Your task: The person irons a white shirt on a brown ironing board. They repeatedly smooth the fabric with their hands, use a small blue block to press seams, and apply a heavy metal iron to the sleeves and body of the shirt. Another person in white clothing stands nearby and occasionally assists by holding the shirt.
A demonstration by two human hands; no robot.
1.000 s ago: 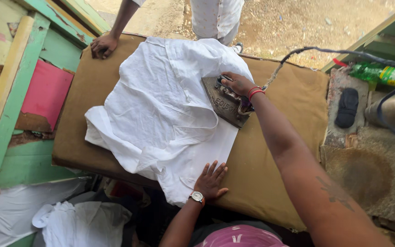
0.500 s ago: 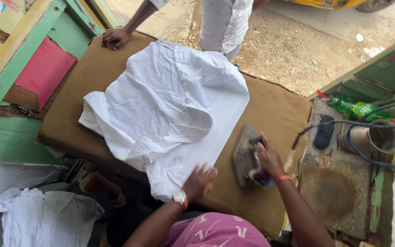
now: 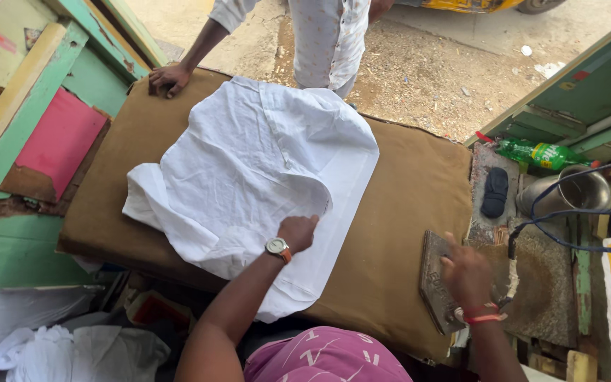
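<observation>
Daylight fell on a sandy, gravelly ground (image 3: pixel 454 64) beyond the brown padded table (image 3: pixel 411 184). Green-painted wooden framing (image 3: pixel 8 191) stood at both sides, with a pink panel (image 3: pixel 58 138) on the left. A yellow shape, possibly a vehicle (image 3: pixel 475 4), edged the top.

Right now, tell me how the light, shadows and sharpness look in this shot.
Head view: even daylight, brightest on the sandy ground at the top; the white shirt is bright but keeps its creases; soft shadow beneath the table, near the cloth heap; the right hand on the iron is slightly motion-blurred, while the left hand stays sharp.
</observation>
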